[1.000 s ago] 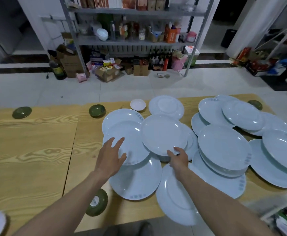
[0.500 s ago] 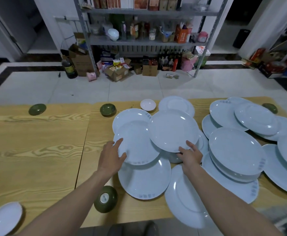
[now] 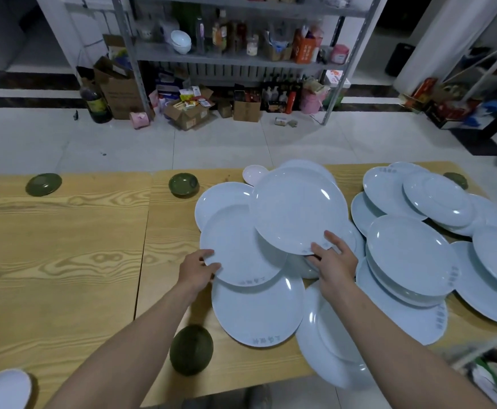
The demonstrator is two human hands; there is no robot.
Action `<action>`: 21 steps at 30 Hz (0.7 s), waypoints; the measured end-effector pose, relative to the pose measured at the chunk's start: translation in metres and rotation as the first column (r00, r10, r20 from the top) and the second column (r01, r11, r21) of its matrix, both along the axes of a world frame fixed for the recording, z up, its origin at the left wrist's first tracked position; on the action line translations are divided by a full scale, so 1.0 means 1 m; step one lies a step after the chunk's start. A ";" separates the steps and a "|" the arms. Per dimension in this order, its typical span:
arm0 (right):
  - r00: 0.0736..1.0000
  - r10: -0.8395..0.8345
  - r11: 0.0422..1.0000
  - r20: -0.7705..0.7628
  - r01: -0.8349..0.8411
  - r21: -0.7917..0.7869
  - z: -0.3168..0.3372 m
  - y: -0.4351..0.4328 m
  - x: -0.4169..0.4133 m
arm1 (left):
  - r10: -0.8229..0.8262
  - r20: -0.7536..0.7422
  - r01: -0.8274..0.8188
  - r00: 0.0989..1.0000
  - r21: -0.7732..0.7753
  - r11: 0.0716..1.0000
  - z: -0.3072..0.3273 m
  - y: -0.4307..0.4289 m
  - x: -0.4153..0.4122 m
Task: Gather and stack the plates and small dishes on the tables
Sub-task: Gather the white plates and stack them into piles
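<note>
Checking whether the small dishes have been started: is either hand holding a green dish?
No: the left hand grips the left plate by its rim, and the right hand grips the top plate by its rim.

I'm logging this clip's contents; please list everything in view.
Plates: over a dozen, pale blue, overlapping on the right table.
Small green dishes: four, dark green, across both tables.
Small white dishes: two, white, far edge and near-left corner.
Tables: two, light wood, side by side.
Rack: one, grey metal, beyond the tables, holding bottles.
Cardboard boxes: several, brown, floor under rack.
Left hand: grips lower plate's edge.
Right hand: holds top plate's near rim.
</note>
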State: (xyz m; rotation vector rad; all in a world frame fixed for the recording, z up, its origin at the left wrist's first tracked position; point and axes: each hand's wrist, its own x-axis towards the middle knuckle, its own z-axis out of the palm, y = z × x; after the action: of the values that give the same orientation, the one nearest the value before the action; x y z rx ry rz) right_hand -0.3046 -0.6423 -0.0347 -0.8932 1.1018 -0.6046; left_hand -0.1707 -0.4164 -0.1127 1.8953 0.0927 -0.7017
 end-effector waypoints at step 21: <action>0.958 0.274 0.960 0.080 -0.277 0.030 0.020 0.095 0.057 | 0.511 -0.050 -0.508 0.858 -0.229 0.830 0.029 0.156 0.004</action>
State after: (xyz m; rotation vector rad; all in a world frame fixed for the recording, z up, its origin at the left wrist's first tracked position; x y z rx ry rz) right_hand -0.2476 -0.5470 -0.0150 -0.9612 0.8985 -0.3796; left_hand -0.1666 -0.2608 -0.0838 1.5468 0.4723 -0.3122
